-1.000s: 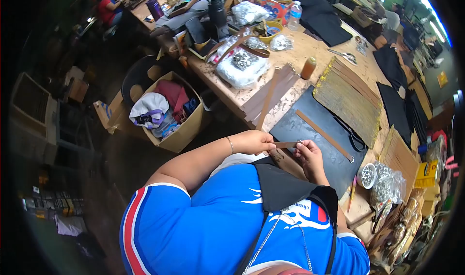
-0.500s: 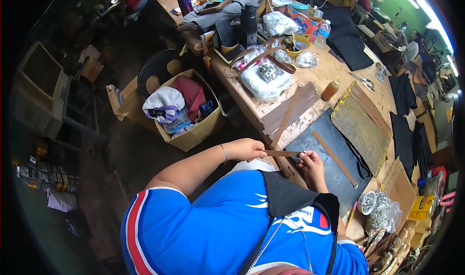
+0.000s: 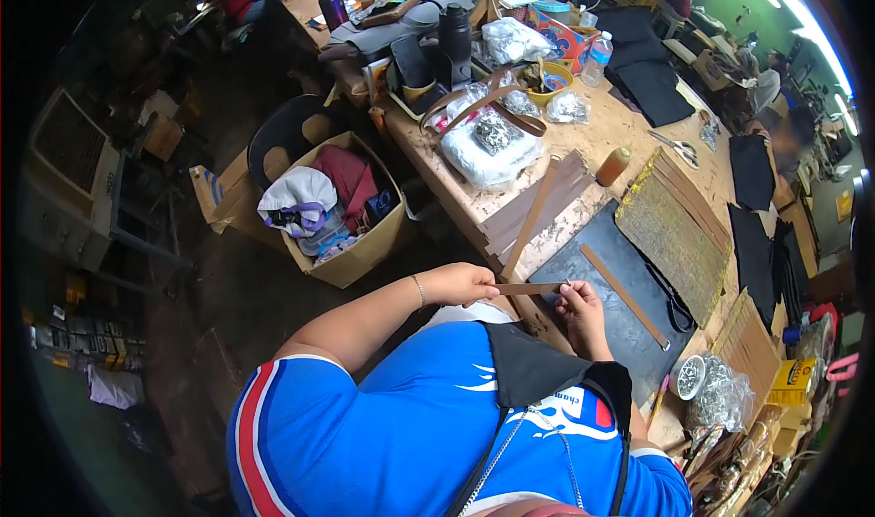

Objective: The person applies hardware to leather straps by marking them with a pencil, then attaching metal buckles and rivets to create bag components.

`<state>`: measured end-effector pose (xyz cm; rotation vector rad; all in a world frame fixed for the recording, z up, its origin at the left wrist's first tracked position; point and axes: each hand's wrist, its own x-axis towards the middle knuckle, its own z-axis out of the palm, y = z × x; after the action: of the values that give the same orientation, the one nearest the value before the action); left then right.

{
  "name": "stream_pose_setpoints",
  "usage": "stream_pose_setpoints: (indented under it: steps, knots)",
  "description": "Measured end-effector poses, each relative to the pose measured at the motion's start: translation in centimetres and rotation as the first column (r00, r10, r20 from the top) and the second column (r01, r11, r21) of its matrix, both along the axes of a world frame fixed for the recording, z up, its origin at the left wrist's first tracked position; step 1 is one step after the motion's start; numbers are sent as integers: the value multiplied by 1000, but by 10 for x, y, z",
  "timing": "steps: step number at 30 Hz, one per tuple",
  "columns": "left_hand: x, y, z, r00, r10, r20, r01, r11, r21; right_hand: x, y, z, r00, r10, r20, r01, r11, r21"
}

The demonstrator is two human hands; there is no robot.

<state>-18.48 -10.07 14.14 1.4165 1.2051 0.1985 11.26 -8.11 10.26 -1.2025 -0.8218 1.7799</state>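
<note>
A narrow brown leather strap (image 3: 529,289) is stretched between my two hands, just in front of the table edge. My left hand (image 3: 463,285), with a bracelet at the wrist, pinches one end. My right hand (image 3: 581,307) grips the other end, where a small shiny metal bit shows at the fingertips. Beyond my right hand, a second brown strap (image 3: 624,296) with a metal piece at its lower end lies on a dark mat (image 3: 574,262). A longer strap (image 3: 531,216) lies across brown leather strips (image 3: 565,189) to the left of the mat.
A yellow-edged board (image 3: 670,235) overlaps the mat. A glue-coloured bottle (image 3: 613,166), scissors (image 3: 676,149) and bagged parts (image 3: 492,148) sit farther back. A tub of metal pieces (image 3: 689,377) stands at right. A cardboard box (image 3: 365,248) of cloth is left of the table.
The view has shifted slightly, so the table and its things appear a little farther left. Both hands keep hold of the strap in nearly the same pose.
</note>
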Motion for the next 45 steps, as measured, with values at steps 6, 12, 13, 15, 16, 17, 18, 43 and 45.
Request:
stream_pose_setpoints:
  steps: [6,12,13,15,16,17,18,43,45]
  knots:
    - [9,0,-3,1000,-6,30,6,1000,1,4,-3,4,998,-58,-10,59,998,25]
    - [16,-1,-6,999,-28,42,27,999,25,11,-7,2,997,-79,-24,80,996,33]
    - [16,-2,-6,999,-34,38,33,999,37,11,-8,2,997,-74,-22,74,997,32]
    - [16,-4,-7,999,-32,33,31,999,36,12,-9,3,998,-59,-18,60,998,28]
    - [16,-6,-7,999,-35,27,34,999,37,12,-10,2,999,-46,-12,46,999,25]
    - [16,-6,-6,999,-15,36,14,999,34,12,-10,1,998,-55,-14,55,998,29]
    - [15,-7,-5,999,-28,18,28,999,21,12,-10,0,998,-58,-15,59,998,32]
    - [15,-9,-12,997,-70,-25,71,995,72,32,-13,-5,991,-134,-26,136,982,132]
    - [17,-3,-11,999,-50,10,49,996,81,49,-12,-4,973,-226,-35,229,958,172]
